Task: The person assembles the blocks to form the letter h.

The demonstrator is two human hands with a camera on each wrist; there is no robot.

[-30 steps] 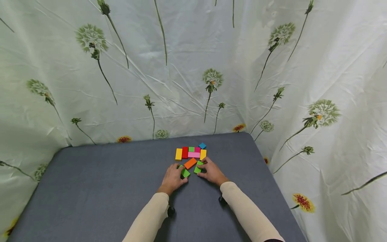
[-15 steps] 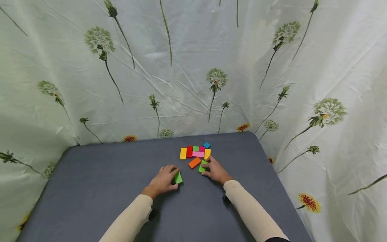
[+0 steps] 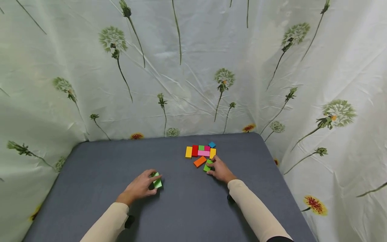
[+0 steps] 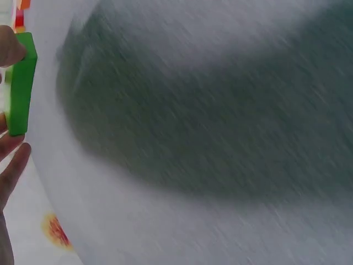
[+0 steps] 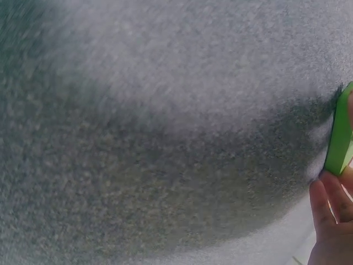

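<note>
Over the middle-left of the table, my left hand pinches a green block between thumb and fingers. The left wrist view shows that block held by its ends, above a broad shadow on the cloth. Farther right, my right hand grips a second green block by its ends, low at the table. An orange block lies slanted just left of it. Behind stand a yellow block, a red block, a pink block and another yellow block in a row.
Behind the pink block sit a small green block and a magenta block. A blue block lies at the group's back right corner. The dark grey table ends at a flowered curtain.
My left hand has carried its green block leftward, away from the orange block and the group. The right hand keeps its hold beside the orange block. The head view has shifted slightly.
</note>
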